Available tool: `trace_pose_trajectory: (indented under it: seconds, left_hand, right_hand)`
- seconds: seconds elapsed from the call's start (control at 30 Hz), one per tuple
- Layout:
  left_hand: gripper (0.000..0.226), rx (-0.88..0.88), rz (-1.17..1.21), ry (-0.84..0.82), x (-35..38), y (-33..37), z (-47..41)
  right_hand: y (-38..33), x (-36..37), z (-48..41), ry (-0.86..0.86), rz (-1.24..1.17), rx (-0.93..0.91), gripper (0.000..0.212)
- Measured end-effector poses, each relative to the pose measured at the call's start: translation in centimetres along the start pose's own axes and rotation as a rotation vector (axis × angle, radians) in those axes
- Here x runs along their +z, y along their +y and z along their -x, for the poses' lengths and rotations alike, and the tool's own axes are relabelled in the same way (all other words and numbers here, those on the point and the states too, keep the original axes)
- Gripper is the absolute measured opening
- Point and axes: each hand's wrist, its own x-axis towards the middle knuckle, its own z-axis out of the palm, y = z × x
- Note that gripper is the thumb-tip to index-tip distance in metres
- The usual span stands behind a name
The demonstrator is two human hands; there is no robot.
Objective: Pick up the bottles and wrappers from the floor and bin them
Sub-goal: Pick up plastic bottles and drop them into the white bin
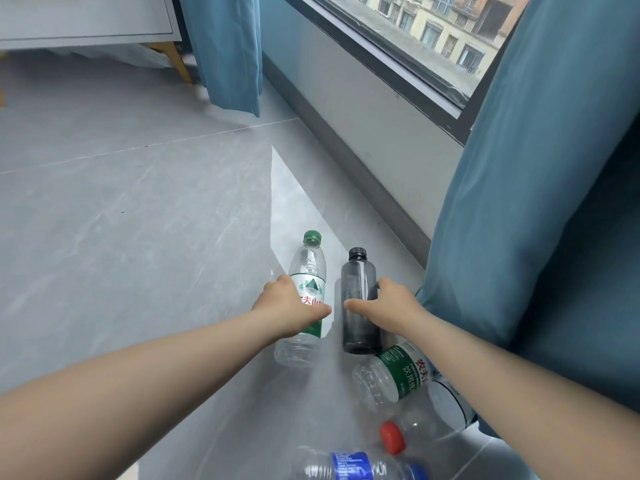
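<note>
Hands grip floor bottles: left hand the green-capped bottle, right hand the dark bottle.

Floor is smooth grey stone-look tile, kinda glossy. Clear bottle is shiny see-through plastic, dark bottle smoky tinted plastic. Curtain is matt teal cloth.

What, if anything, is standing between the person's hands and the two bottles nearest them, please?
Nothing visible: the left hand holds the green-capped bottle and the right hand holds the dark bottle. No bin is in view.
</note>
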Motion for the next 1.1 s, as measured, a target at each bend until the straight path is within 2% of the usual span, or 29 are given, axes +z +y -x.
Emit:
trace_pose_trajectory:
  seconds: [0.17,0.3,0.5,0.6,0.7,0.8,0.93,1.1]
  left_hand:
    - [0.061,-0.038,0.081,0.020,0.5,-0.5,-0.4]
    - [0.052,-0.064,0.174,0.035,0.3,-0.9,-0.4]
    - [0.060,-0.042,0.254,0.048,-1.2,-1.6,1.2]
    - [0.055,-0.019,0.280,0.039,-2.1,-1.8,2.7]
    - [0.059,0.002,0.307,0.034,-3.5,-1.5,4.7]
    - [0.048,0.011,0.339,0.053,-5.2,-1.4,7.0]
    - [0.042,-0.004,0.355,0.059,-8.0,-2.0,9.9]
    - [0.050,-0.110,0.458,0.044,-11.3,-3.1,11.7]
  right_hand:
    - [0.2,0.7,-0.5,-0.051,-0.173,0.074,0.047]
    - [0.4,0.9,-0.5,-0.013,-0.221,0.073,0.051]
    - [-0.8,-0.3,1.2,0.013,-0.281,0.032,0.033]
    - [-1.7,-0.9,2.7,-0.001,-0.333,0.004,0.032]
    - [-2.6,-1.5,4.6,0.021,-0.333,-0.021,0.035]
    - [-3.6,-2.3,6.7,0.019,-0.301,-0.037,0.038]
    - [-5.2,-4.0,9.0,0.007,-0.267,-0.049,0.052]
    - [-7.6,-5.2,10.6,-0.036,-0.225,-0.052,0.040]
